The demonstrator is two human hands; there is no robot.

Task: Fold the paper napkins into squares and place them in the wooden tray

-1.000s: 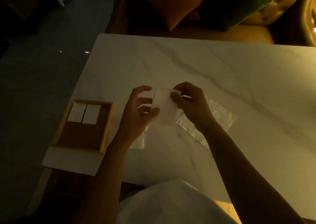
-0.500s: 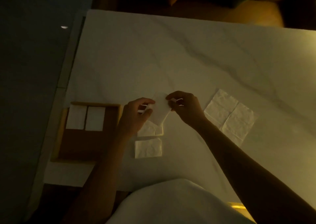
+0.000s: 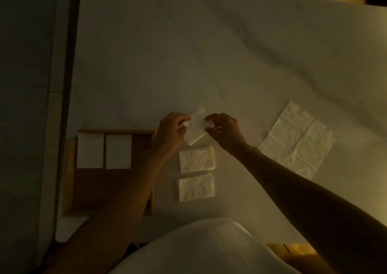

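Left hand (image 3: 170, 132): grip pinched on the left edge of a folded napkin (image 3: 195, 128), thumb and fingers closed on the paper. Right hand (image 3: 225, 132): grip pinched on the same napkin's right edge. The napkin is held between both hands, tilted, its lower corner pointing toward 6 o'clock, above the pale marbled surface (image 3: 209, 53); whether it touches the surface cannot be told.

At 6 o'clock from the held piece: one folded napkin square (image 3: 196, 159) lying flat on the surface, just below the hands. Further toward 6 o'clock: a second folded napkin square (image 3: 196, 187), near the first but apart from it, with a narrow strip of surface between.

At 3 o'clock from the hands: one unfolded napkin (image 3: 297, 140), spread flat, creased into four quarters, turned at an angle, partly covered at its near-left corner by the right forearm.

At 9 o'clock from the hands: wooden tray (image 3: 69, 177), shallow, raised rim, resting at the left edge of the surface. Contents: two folded white napkins in the far half, the left one (image 3: 90, 150) and the right one (image 3: 118, 151) side by side with a thin gap between. The near half shows bare dark wood; the left forearm crosses the tray's right side.

Lighting dim; fine texture of paper faint.
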